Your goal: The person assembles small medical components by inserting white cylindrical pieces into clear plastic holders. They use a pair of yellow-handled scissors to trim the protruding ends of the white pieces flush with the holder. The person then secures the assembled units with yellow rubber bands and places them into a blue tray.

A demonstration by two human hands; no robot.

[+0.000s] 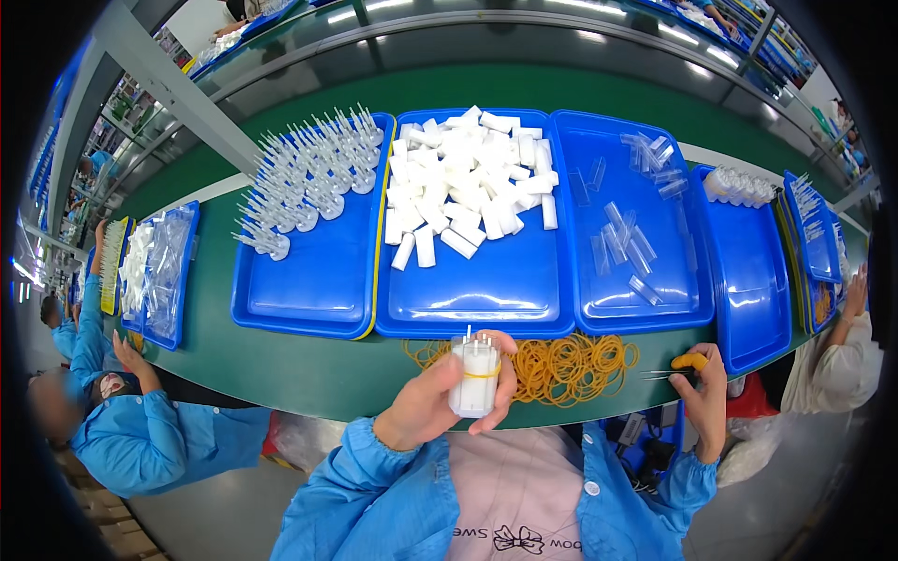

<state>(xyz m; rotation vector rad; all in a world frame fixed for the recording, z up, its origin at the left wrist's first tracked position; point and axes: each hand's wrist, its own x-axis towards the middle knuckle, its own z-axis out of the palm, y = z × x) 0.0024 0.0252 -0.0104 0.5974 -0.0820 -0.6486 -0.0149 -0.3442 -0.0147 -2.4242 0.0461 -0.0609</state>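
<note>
Upright in my left hand is a bundle of white cylinders in clear sleeves, with thin white tips sticking up from its top. A yellow rubber band runs around the bundle. My right hand, farther right at the table's edge, grips dark-handled tweezers whose thin tips point left. An orange-yellow finger cover is on one of its fingers. Between the two hands a loose heap of yellow rubber bands lies on the green table.
Blue trays stand beyond my hands: one with clear spiked pieces, one with white cylinders, one with clear tubes. Farther right, a narrower tray bears grouped pieces. Co-workers sit left and right. A metal post rises at left.
</note>
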